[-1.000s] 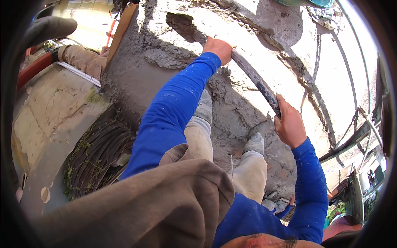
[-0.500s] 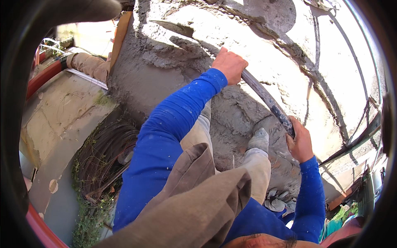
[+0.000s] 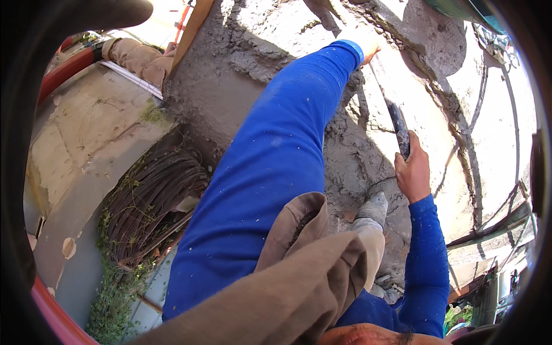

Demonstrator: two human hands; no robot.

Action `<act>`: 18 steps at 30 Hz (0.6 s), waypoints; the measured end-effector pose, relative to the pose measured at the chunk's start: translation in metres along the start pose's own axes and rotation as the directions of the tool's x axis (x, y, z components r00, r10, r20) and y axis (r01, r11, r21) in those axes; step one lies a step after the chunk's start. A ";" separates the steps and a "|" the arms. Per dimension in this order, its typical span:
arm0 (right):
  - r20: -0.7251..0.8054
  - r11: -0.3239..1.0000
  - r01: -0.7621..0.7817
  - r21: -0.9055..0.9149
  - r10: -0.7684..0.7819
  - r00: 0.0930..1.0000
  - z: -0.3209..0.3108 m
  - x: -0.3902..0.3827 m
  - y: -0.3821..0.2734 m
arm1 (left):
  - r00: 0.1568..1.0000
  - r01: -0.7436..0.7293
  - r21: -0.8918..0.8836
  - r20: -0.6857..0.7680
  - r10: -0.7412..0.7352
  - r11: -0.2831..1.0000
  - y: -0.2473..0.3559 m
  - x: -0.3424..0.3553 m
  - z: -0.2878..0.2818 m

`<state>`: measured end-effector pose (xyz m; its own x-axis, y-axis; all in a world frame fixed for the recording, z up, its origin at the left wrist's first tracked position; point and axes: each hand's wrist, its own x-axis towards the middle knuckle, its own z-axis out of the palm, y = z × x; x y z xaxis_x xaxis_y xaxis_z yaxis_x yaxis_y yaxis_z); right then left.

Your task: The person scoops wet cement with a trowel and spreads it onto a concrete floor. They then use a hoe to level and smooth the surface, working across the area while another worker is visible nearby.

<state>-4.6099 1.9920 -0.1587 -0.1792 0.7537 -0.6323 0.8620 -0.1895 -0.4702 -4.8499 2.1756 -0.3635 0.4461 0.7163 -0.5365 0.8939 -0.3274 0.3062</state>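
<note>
Both hands grip the long handle of a shovel, which slants up and away over wet grey concrete. My left hand, washed out by sunlight, is closed round the shaft farther up with the arm stretched forward. Around the near, dark end of the handle, my right hand is wrapped, lower and to the right. The shovel's blade is hard to make out near the top edge, amid glare and shadow. Below the hands, a mud-caked boot stands in the concrete.
A coil of dark wire with green vines lies at the left, beside a concrete slab. An upright wooden board borders the concrete at upper left. Brown cloth hangs across the lower view. A green rounded container shows at upper right.
My left hand has moved up and to the right, its arm reaching farther. My right hand has risen slightly. The shovel's handle now stands steeper, and the view has shifted.
</note>
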 end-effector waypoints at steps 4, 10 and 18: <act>0.088 0.999 0.032 -0.029 -0.030 0.996 -0.007 0.013 -0.036 | 0.993 0.054 -0.042 -0.098 -0.058 0.998 -0.035 -0.033 0.007; 0.139 0.993 0.111 -0.043 -0.104 0.985 -0.034 -0.005 -0.047 | 0.969 0.219 -0.035 0.127 -0.213 0.975 -0.025 -0.088 -0.027; 0.201 0.975 0.215 -0.056 -0.200 0.959 -0.058 -0.043 -0.030 | 0.981 0.177 -0.004 -0.076 -0.177 0.984 0.015 -0.178 -0.058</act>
<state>-4.6002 2.0018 -0.0815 -0.4394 0.6342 -0.6361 0.8286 0.0128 -0.5597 -4.9188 2.0791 -0.2174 0.2762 0.8076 -0.5210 0.9586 -0.1927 0.2095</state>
